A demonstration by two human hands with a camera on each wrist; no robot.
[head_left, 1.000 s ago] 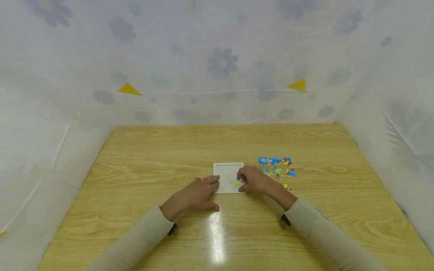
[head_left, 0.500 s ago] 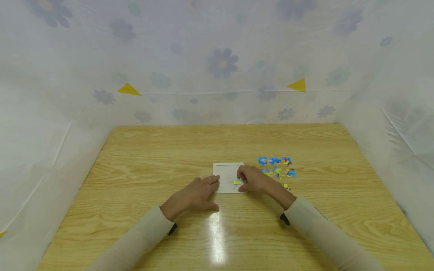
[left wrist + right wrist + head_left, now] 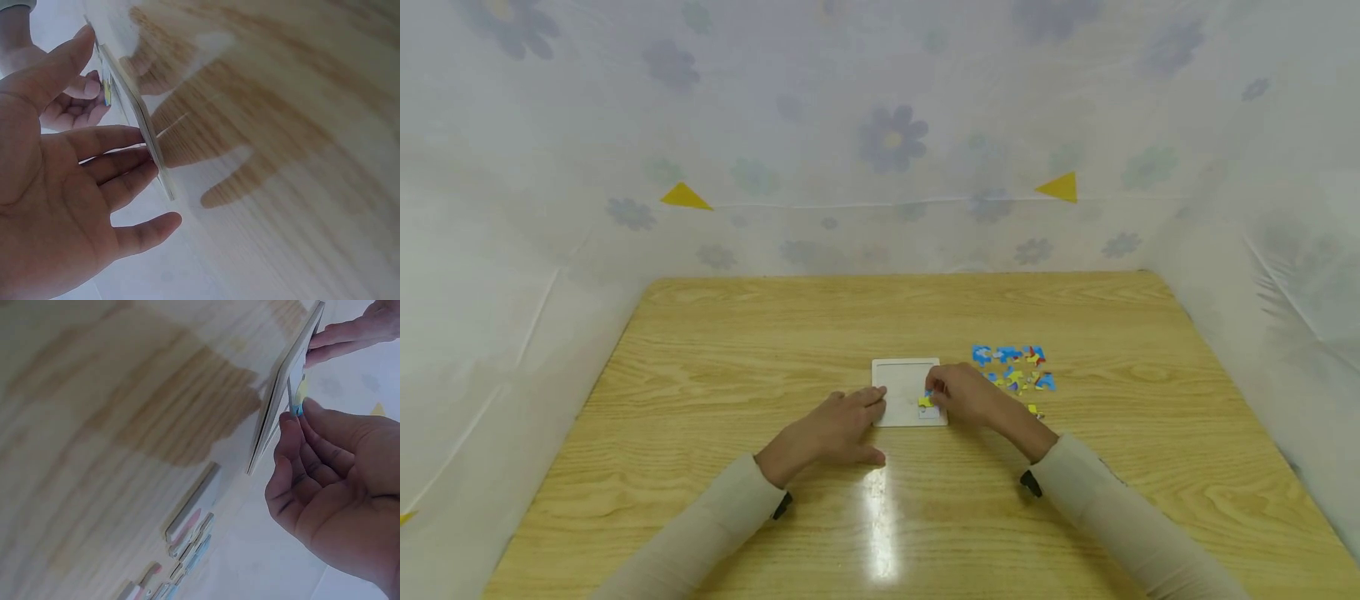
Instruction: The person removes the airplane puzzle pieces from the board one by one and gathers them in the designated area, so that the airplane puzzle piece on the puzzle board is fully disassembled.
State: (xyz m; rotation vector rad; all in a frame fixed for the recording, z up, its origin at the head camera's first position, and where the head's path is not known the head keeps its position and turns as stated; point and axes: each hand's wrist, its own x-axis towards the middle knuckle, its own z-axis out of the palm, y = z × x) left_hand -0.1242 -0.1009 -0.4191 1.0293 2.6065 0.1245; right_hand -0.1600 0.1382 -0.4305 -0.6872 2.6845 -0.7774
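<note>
My left hand rests with extended fingers on the left edge of a white puzzle tray; its thumb is spread away from the others. Over the tray's lower right corner, my right hand pinches a blue and yellow puzzle piece. In the right wrist view, thumb and index finger hold that puzzle piece at its blue end, close against the tray. A pale outlined patch shows just below the piece; whether it belongs to the piece I cannot tell. The left wrist view shows fingertips touching the tray's edge.
Loose blue, yellow and red puzzle pieces lie in rows on the wooden table, right of the tray. My right forearm passes close to a yellow piece. Flower-patterned white sheeting surrounds the table at the back and sides.
My right thumb has shifted up from the tray's lower edge, uncovering the corner and the pale patch. The left hand keeps its place on the tray.
</note>
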